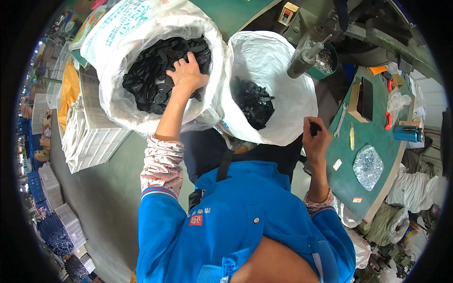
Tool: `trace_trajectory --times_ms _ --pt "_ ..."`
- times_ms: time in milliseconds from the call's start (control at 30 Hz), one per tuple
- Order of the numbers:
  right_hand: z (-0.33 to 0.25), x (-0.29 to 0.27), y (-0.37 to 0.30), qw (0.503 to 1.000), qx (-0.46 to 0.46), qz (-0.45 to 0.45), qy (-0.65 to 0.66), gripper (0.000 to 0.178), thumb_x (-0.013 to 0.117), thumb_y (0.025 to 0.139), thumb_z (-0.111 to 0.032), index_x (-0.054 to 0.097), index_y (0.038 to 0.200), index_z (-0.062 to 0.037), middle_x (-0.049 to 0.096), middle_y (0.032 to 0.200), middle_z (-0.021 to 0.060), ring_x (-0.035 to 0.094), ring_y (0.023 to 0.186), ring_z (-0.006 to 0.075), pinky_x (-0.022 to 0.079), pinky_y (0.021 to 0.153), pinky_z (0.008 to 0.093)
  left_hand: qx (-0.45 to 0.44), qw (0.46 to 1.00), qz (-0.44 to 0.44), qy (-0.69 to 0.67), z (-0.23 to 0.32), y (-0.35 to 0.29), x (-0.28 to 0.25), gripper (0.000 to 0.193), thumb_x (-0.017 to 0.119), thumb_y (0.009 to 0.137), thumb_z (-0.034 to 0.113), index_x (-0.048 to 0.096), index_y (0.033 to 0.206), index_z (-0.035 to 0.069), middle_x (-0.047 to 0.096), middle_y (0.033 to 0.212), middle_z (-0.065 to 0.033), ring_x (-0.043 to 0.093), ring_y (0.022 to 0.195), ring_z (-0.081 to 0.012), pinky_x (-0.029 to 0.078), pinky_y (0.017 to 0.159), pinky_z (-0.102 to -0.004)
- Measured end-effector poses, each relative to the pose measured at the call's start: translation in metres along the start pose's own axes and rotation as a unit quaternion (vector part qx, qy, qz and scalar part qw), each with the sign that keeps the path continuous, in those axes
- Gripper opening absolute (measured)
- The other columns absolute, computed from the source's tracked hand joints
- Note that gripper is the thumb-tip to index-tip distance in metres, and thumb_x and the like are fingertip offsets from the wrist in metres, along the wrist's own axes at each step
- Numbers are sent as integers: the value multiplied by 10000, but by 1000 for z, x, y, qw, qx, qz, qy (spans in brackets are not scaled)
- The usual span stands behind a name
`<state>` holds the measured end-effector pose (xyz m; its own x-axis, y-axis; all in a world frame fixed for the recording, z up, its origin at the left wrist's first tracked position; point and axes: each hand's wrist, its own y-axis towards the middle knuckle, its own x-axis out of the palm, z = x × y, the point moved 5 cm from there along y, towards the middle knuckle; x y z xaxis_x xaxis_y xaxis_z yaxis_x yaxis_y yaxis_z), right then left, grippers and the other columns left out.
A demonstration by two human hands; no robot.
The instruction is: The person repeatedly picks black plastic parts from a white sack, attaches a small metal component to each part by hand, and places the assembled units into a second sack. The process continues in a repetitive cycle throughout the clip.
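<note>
While the left hand (188, 75) reaches into a white woven bag with a clear plastic liner (216, 56), its fingers are spread over a heap of flat, black, elongated pieces with rounded ends (148, 70). Its thumb points to the right, and the fingers point away from the body and to the left; I cannot tell whether they grip any one piece. The pieces beneath lie at many angles, with no shared long axis.

Just beside that bag, on its right, stands a second wide-mouthed white bag (290, 94). A smaller heap of black parts (255, 106) lies low against its left side, where one slim end juts out to the right, its long axis running roughly crosswise.

Near the right rim of this second bag, the right hand (318, 142) pinches a small dark piece (314, 127) between thumb and fingers. The visible end points up and away from the body; the rest is hidden in the hand, so its full long axis cannot be told.

To the right, a green worktable (337, 184) bears a silver wrench (340, 121), lying lengthwise away from the body, and a clear bag of small silvery bits (368, 167).
</note>
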<state>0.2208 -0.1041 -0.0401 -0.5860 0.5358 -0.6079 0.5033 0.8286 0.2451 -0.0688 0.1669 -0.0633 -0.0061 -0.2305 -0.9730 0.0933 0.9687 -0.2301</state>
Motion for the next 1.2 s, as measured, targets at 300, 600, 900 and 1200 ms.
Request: trace_trajectory --times_ms 300,600,900,1200 --pt "-20 10 -8 999 -23 -10 21 100 674 817 -28 640 912 -30 614 702 60 536 575 86 441 549 228 14 997 73 8 8 7 11 955 720 662 394 278 1411 -1 471 1271 -234 422 1207 -384 219 1014 -673" --pt "-27 19 -14 998 -21 -44 41 118 662 808 5 637 918 -28 614 712 67 542 590 80 442 552 222 29 987 154 41 9 4 18 914 690 692 360 278 1407 -33 501 1210 -290 475 1133 -415 213 1012 -684" --pt "-24 16 -17 998 -35 -42 33 112 667 812 -2 639 918 -23 615 708 75 555 597 89 445 553 228 39 997 66 -28 -8 3 -2 718 645 710 129 376 1376 100 565 1139 -236 529 1090 -390 298 1013 -589" --pt "-31 21 -24 997 -44 -59 35 125 672 804 5 629 920 -16 634 756 90 587 612 128 458 560 251 100 977 131 -134 -25 -8 -1 626 661 752 146 419 1329 151 616 1077 -208 581 1049 -381 319 995 -589"
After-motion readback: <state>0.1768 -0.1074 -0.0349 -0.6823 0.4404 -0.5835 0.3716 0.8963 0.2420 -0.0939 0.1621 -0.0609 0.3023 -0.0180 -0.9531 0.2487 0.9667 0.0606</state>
